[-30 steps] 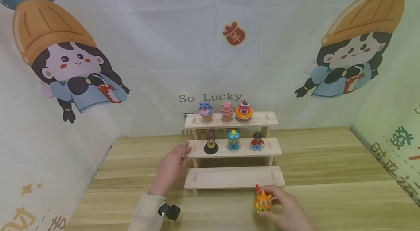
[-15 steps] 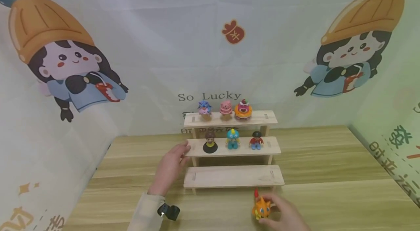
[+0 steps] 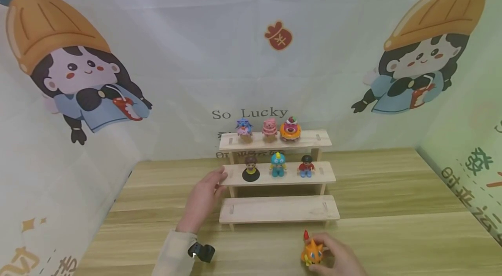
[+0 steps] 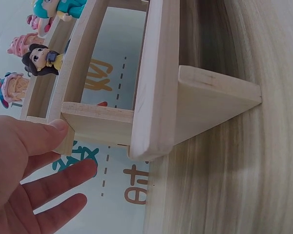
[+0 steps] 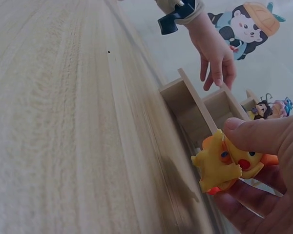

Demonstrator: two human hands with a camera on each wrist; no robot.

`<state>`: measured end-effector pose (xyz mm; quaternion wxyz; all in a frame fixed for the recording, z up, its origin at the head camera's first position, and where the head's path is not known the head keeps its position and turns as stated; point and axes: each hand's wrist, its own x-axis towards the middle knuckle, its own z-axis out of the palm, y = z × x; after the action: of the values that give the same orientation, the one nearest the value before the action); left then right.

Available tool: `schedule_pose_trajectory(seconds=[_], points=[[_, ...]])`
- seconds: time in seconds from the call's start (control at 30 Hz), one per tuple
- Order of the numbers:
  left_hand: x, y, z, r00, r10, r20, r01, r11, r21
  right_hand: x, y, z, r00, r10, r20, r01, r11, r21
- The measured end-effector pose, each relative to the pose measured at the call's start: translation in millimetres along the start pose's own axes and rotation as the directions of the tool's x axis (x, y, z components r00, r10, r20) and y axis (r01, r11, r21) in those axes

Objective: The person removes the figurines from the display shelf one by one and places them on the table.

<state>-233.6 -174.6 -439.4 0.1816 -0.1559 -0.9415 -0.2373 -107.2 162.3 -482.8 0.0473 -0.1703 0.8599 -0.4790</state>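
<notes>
Head view crops the right grip (image 3: 338, 255) pinching an orange toy (image 3: 312, 252); left grip (image 3: 201, 200) pinches the shelf (image 3: 278, 209).

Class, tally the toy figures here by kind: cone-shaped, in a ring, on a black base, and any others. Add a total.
Cone-shaped figures: 2
Figure in an orange ring: 1
Figure on a round black base: 1
Others (teal figure, red-jacketed figure, orange figure in the right hand): 3
Total: 7
</notes>
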Motion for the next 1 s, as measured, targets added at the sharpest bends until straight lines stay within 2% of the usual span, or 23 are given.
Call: schedule_pose_trajectory(seconds=[0.33,0.47,0.63,0.83,1.0], points=[[-0.2,1.3,-1.6,1.000,-0.010,0.015,0.010,1.000,0.006,-1.2,5,2,1.000,-0.002,-0.013,0.002,1.000,-0.031],[-0.5,1.1,-1.0,1.000,-0.012,0.017,0.012,1.000,0.007,-2.7,9,5,0.995,-0.076,-0.061,0.071,0.994,-0.081],[-0.9,1.1,-0.8,0.999,-0.028,0.027,0.028,1.000,0.012,-3.5,14,8,0.980,-0.166,-0.112,0.149,0.978,-0.147],[-0.6,1.6,-0.1,0.999,-0.038,0.032,0.037,0.999,0.026,-2.6,14,6,0.988,-0.121,-0.096,0.104,0.981,-0.163],[0.2,3.0,-1.3,0.998,-0.050,0.037,0.050,0.999,0.022,-2.5,13,6,0.989,-0.113,-0.092,0.095,0.979,-0.180]])
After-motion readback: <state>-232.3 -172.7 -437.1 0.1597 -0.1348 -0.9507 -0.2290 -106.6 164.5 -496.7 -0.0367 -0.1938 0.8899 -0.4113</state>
